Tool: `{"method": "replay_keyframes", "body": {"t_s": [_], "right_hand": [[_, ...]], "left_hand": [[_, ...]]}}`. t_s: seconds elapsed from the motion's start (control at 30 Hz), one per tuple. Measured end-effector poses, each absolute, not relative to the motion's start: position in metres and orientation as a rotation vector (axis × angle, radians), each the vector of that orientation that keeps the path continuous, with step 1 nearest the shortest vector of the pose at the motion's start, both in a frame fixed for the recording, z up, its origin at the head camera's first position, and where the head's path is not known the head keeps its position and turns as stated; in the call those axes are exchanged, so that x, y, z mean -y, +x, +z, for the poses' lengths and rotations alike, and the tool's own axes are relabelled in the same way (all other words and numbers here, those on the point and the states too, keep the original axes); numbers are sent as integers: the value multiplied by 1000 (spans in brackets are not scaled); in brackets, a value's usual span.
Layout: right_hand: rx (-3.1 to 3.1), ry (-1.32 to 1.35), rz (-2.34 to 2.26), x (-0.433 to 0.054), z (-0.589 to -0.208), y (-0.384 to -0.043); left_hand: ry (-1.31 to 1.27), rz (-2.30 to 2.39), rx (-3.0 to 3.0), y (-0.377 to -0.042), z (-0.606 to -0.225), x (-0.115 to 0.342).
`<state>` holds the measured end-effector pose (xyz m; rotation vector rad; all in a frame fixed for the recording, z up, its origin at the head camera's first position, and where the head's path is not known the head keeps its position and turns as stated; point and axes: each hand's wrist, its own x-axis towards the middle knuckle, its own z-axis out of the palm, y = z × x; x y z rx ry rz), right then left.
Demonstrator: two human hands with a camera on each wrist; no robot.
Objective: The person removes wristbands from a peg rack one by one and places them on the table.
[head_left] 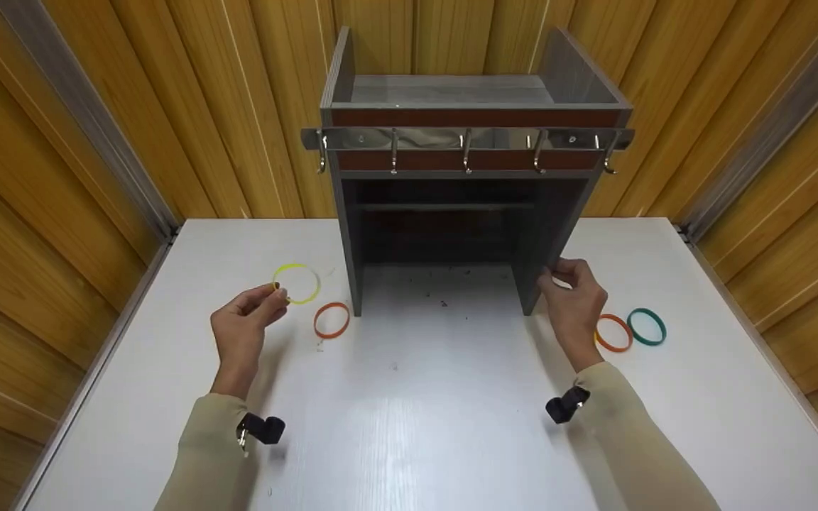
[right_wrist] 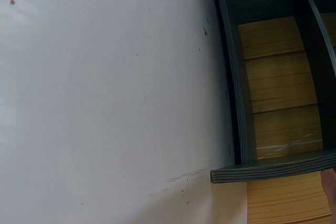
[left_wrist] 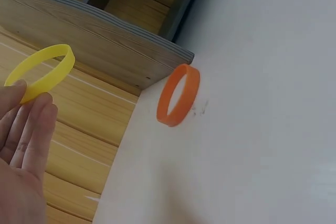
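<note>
My left hand (head_left: 249, 319) pinches a yellow silicone wristband (head_left: 318, 284) between thumb and fingertips, holding it up left of a grey wooden shelf unit (head_left: 352, 248). An orange wristband (left_wrist: 178, 95) stands on its edge on the table by the unit's left panel. On the other side, my right hand (head_left: 574, 301) has its bent fingers against the outer face of the right panel (head_left: 551, 234). Only a sliver of that hand (right_wrist: 329, 190) shows in the right wrist view. I cannot tell whether its fingers hold anything.
A metal rail (head_left: 430, 138) with several hooks crosses the unit's upper front. Right of my right wrist lie an orange wristband (head_left: 615, 333), a green wristband (head_left: 647, 326) and a partly hidden yellow one (head_left: 596, 339). Wooden walls (head_left: 238, 106) border the white table (head_left: 395, 404).
</note>
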<state>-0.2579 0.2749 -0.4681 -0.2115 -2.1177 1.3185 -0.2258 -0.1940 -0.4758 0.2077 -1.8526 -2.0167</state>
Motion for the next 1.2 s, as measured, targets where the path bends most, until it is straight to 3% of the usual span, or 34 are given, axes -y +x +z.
{"method": "replay_keyframes", "body": {"t_s": [1.2], "right_hand": [[2110,-191,1305,-275,-470,-257]], "left_hand": [[584,-2050,2045,-221,-522,212]]}}
